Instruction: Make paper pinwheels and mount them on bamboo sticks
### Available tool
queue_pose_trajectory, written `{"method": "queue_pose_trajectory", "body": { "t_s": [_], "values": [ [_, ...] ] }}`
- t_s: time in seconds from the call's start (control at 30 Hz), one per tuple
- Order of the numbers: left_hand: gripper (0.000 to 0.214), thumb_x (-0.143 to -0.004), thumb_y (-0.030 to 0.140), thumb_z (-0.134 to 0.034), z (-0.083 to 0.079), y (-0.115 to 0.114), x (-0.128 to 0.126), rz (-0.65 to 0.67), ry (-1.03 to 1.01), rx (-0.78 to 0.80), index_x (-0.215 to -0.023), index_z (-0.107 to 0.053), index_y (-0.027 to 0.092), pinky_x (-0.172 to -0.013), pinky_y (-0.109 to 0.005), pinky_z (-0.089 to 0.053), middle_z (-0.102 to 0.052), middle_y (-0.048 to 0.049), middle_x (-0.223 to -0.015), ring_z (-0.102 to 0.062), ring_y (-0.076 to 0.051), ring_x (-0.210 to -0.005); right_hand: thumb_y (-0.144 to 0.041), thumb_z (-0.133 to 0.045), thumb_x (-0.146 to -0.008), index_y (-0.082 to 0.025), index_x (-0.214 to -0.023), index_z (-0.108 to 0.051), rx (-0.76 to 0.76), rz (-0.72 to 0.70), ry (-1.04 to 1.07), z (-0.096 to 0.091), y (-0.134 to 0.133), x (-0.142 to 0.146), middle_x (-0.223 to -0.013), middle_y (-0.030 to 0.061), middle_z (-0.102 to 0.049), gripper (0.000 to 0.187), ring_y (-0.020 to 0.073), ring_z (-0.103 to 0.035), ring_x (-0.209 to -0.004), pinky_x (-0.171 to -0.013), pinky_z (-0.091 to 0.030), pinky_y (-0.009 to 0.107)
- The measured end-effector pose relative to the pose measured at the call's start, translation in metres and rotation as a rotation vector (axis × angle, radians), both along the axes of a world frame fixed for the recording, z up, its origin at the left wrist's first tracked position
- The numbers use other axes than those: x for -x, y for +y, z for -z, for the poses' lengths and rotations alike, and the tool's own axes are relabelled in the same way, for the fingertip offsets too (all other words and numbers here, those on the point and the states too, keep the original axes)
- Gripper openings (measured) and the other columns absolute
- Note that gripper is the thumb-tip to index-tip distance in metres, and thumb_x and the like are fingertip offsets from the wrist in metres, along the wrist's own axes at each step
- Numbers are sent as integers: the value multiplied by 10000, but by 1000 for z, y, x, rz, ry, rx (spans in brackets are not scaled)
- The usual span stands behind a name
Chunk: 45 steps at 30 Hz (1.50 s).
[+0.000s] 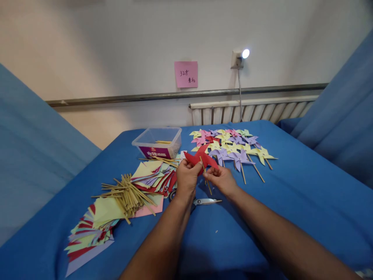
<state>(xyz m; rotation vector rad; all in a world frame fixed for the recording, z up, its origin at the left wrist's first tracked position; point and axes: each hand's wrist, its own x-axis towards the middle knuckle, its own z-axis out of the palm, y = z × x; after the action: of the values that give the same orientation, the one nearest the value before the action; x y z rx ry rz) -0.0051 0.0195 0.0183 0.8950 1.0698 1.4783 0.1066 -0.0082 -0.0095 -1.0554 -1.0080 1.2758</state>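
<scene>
A red paper pinwheel [207, 158] is held up over the middle of the table, its back towards me. My left hand [188, 175] pinches its left side between thumb and fingers. A thin wooden stick [209, 186] crosses behind the pinwheel's centre and slants down, and my right hand [223, 179] pinches this stick near its upper part. Whether the stick is fastened to the paper I cannot tell. Scissors [205, 201] lie below the hands, partly covered by my left forearm, with the blades pointing right. Finished pinwheels [239, 157] in several colours lie beyond my right hand.
Left of my hands are a heap of wooden sticks [128, 194], a stack of coloured paper [157, 177] and another fanned paper stack [90, 233]. A clear plastic box [157, 140] with sticks stands behind them on the blue tablecloth [303, 202]. Blue curtains [35, 128] hang at both sides.
</scene>
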Motion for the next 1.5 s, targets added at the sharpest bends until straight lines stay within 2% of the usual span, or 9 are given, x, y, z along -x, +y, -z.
{"method": "queue_pose_trajectory", "body": {
  "t_s": [0.17, 0.37, 0.53, 0.7, 0.83, 1.03, 1.23, 1.5],
  "values": [
    [375, -509, 236, -806, 2, -1, -2, 24, -7, -2, -809, -599, 149, -715, -277, -490, -721, -39, -797, -666, -159, -706, -503, -789, -559, -173, -568, -592, 6, -24, -36, -1, 0, -3, -500, -23, -563, 384, 76, -400, -441, -452, -286, 230],
    [437, -514, 265, -818, -3, -4, -3, 73, -60, -20, -884, -616, 151, -768, -286, -482, -717, -44, -844, -667, -163, -764, -506, -776, -605, -176, -614, -613, -14, 43, -9, -2, -2, -6, -491, -37, -528, 368, 72, -369, -426, -433, -256, 226],
    [394, -633, 332, -763, -6, -9, -1, 99, -70, -45, -962, -635, 157, -789, -264, -465, -712, -62, -943, -656, -153, -853, -510, -765, -622, -178, -611, -621, -55, 89, 0, -2, 1, -8, -500, -37, -535, 361, 74, -379, -438, -451, -269, 233],
    [354, -680, 350, -721, -8, -9, 3, 13, -66, -24, -971, -647, 164, -732, -236, -449, -711, -76, -997, -643, -144, -864, -508, -758, -637, -177, -632, -628, -48, 94, 43, -3, 1, -10, -544, -21, -575, 356, 71, -365, -438, -447, -240, 235],
    [364, -640, 314, -753, -7, -4, 5, -57, -27, -39, -954, -656, 157, -728, -224, -442, -694, -61, -1007, -627, -131, -860, -501, -756, -641, -175, -670, -643, -31, 22, 72, 0, 1, -11, -583, -14, -602, 346, 68, -353, -434, -440, -229, 235],
    [387, -617, 340, -792, 0, -3, 2, 90, -91, 18, -925, -658, 149, -703, -244, -443, -688, -32, -858, -614, -119, -732, -517, -734, -683, -169, -728, -659, -34, -105, 82, 7, -1, -9, -610, -9, -610, 359, 67, -365, -432, -431, -244, 225],
    [319, -600, 297, -810, 3, -5, -1, 88, -104, -28, -839, -672, 137, -704, -263, -454, -678, -20, -759, -604, -122, -670, -534, -749, -670, -172, -699, -634, -25, -157, 64, 7, -2, -5, -622, -4, -626, 381, 71, -381, -439, -432, -275, 221],
    [322, -575, 277, -816, 2, -7, -2, 81, -111, 1, -819, -675, 121, -664, -252, -455, -674, -26, -741, -595, -118, -641, -522, -762, -657, -167, -691, -648, -21, -227, 47, 2, -4, -6, -634, -4, -636, 374, 70, -409, -447, -448, -288, 224]
  ]
}}
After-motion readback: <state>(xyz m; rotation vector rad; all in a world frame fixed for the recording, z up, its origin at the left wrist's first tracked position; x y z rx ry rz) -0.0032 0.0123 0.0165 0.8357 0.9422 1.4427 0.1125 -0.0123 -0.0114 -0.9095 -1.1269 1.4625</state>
